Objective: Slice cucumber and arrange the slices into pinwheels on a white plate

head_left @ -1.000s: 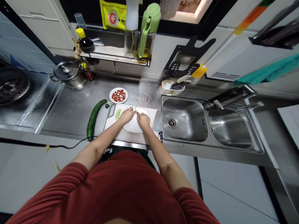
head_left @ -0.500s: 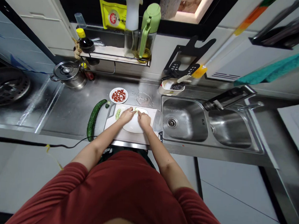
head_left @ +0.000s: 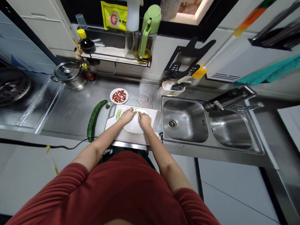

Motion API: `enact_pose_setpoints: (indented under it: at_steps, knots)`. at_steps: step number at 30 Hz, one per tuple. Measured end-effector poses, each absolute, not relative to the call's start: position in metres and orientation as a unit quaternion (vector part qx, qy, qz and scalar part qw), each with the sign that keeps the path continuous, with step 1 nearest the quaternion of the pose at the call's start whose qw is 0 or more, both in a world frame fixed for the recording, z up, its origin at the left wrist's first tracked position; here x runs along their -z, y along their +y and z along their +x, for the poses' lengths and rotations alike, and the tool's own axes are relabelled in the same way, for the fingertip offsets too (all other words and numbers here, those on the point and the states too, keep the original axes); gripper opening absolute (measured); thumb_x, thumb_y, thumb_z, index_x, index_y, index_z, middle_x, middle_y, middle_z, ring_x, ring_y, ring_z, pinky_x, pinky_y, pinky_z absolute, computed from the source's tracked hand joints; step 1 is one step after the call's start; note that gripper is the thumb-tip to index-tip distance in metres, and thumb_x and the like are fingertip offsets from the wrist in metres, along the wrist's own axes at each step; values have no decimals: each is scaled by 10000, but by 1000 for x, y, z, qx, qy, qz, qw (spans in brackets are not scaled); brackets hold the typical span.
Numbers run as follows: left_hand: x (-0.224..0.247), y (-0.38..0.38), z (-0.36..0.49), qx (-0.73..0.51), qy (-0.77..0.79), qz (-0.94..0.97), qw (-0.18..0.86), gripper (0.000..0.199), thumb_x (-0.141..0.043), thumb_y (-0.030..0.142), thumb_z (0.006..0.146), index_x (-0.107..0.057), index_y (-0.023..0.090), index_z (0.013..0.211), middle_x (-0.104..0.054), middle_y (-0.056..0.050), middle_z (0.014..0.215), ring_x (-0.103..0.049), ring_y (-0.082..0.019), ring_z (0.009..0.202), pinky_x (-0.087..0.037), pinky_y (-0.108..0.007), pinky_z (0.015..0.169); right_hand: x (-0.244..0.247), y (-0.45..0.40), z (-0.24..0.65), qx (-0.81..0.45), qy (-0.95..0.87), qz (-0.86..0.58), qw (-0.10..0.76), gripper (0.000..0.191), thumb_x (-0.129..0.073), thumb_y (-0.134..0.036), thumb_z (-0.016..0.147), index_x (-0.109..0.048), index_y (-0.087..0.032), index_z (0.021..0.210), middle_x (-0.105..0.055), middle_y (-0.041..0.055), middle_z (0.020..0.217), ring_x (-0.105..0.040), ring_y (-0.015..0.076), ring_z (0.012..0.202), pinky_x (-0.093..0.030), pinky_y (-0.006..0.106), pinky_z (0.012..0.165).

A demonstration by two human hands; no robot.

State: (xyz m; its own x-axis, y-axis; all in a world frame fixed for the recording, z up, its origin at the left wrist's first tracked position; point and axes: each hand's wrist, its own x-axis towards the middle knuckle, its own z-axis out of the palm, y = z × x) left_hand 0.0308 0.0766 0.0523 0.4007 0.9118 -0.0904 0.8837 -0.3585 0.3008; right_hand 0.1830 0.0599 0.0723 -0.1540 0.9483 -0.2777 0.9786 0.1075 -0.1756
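Over a white oval plate [head_left: 134, 127] my left hand [head_left: 127, 116] and my right hand [head_left: 145, 120] come close together, fingertips pinched at its far rim. Pale green cucumber slices [head_left: 137, 110] show at those fingertips; how many is too small to tell. The plate rests on a cutting board [head_left: 122, 136]. More cucumber slices [head_left: 118, 115] lie in an overlapping row on the board, left of my left hand. A knife with a black handle [head_left: 161, 137] is at the board's right end, its blade pointing away from me.
A long whole cucumber [head_left: 93, 120] and a cut cucumber end [head_left: 107, 105] lie left of the board. Behind it stands a small plate of red pieces [head_left: 119, 96]. To the right is a double sink [head_left: 187, 117] with a faucet [head_left: 231, 98]. A lidded pot [head_left: 70, 76] stands back left.
Hardly anything differs: both hands stay at the plate's far rim, with at most a slight shift of the fingertips. The view has moved a touch.
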Motion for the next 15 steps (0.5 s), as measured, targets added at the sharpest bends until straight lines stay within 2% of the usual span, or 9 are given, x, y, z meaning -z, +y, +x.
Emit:
enact_pose_setpoints:
  at_steps: [5, 10, 15]
  knots:
    - [-56, 76, 31, -43, 549, 821, 148, 344, -362, 241, 926, -593, 227, 1181, -505, -96, 1065, -506, -198, 905, -393, -298, 785, -71, 61, 184, 160, 746, 647, 24, 382, -325, -283, 964, -478, -268, 1314, -599, 79, 1069, -548, 178, 945, -393, 249, 779]
    - [-61, 79, 32, -49, 567, 807, 159, 336, -380, 230, 914, -622, 247, 1146, -539, -77, 1060, -538, -187, 881, -403, -287, 758, -73, 64, 182, 158, 747, 646, 13, 366, -320, -292, 963, -513, -249, 1270, -595, 86, 1105, -542, 187, 974, -393, 257, 792]
    - [-62, 79, 30, -133, 607, 759, 195, 365, -445, 175, 861, -617, 266, 1170, -589, -61, 1057, -571, -190, 924, -420, -282, 811, -78, 60, 183, 165, 740, 652, -21, 386, -316, -305, 960, -494, -222, 1292, -590, 102, 1149, -531, 203, 1027, -392, 278, 836]
